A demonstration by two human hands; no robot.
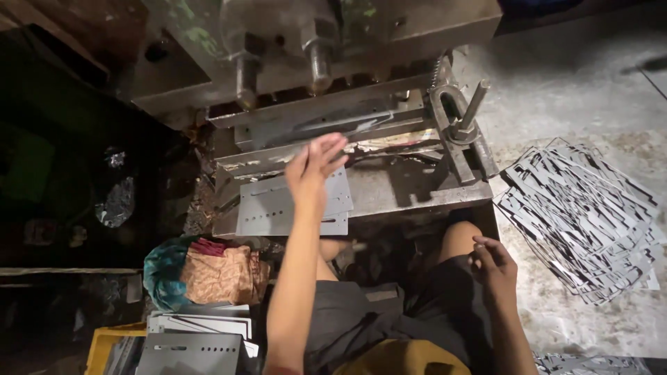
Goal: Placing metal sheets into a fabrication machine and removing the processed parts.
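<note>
Over the plates (292,207) our left hand (314,167) stretches open-fingered toward the press (326,118); our right hand (495,260) rests loosely curled, empty, on the thigh.

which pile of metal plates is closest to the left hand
The small stack of grey plates on the press table, directly beneath the left hand. The other piles lie farther off, on the floor.

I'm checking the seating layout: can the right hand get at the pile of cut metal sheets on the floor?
Probably yes. The right hand rests on the knee, empty, and the pile of cut metal sheets lies on that same side with nothing between them.
</note>
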